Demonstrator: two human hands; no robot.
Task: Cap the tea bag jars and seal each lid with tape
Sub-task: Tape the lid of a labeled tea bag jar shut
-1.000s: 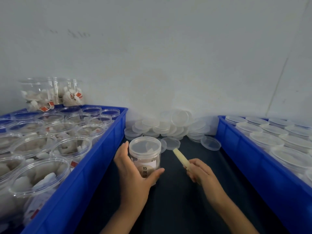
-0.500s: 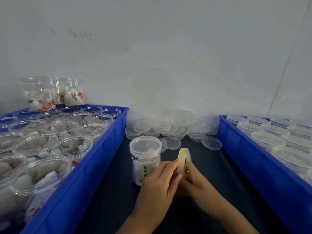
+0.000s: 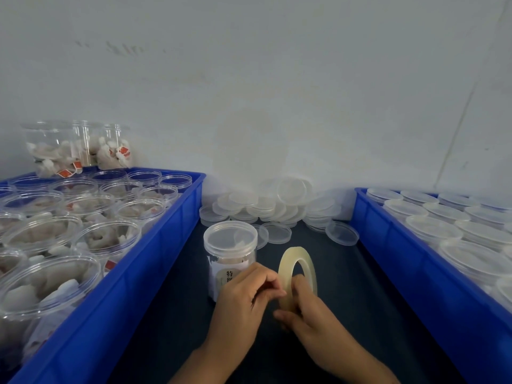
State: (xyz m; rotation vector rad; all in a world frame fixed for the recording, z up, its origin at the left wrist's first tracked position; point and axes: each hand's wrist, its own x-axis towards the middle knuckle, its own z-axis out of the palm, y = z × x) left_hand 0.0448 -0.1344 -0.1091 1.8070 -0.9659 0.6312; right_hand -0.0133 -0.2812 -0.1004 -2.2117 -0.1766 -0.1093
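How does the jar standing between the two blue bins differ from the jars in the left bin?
The middle jar has a lid on; the left-bin jars are open-topped. The middle jar stands alone on the dark table, its label showing; the left-bin jars sit packed in the left bin. All are clear plastic and hold tea bags.

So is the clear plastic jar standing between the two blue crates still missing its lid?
No, the clear plastic jar already wears a translucent lid, standing upright on the dark table.

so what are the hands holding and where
The right hand grips the tape roll at its lower rim; the left hand pinches at the roll's edge.
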